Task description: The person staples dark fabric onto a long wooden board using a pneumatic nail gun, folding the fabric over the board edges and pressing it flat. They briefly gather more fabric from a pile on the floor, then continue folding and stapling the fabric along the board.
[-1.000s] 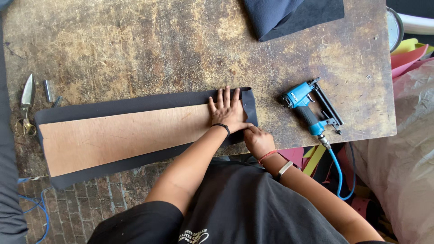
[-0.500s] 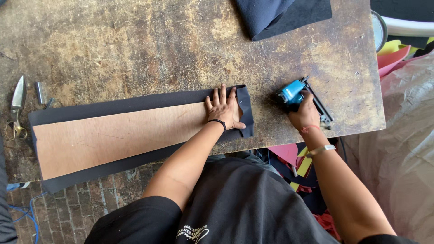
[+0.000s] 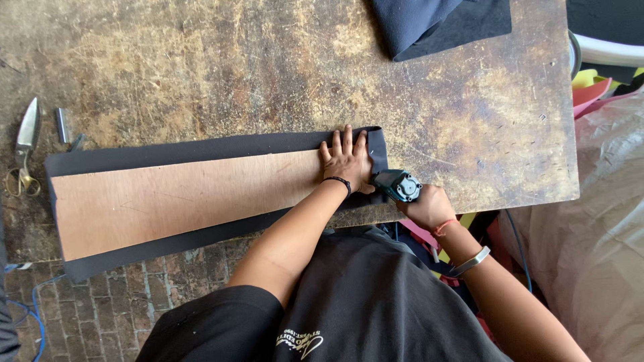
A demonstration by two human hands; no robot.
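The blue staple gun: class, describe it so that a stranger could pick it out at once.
Start at the worn wooden table and follow its near edge to the long plywood board. At the board's right end, the right hand grips the staple gun, the only blue tool there.

left hand flat on dark fabric folded over plywood board; right hand grips teal pneumatic stapler at bench edge.
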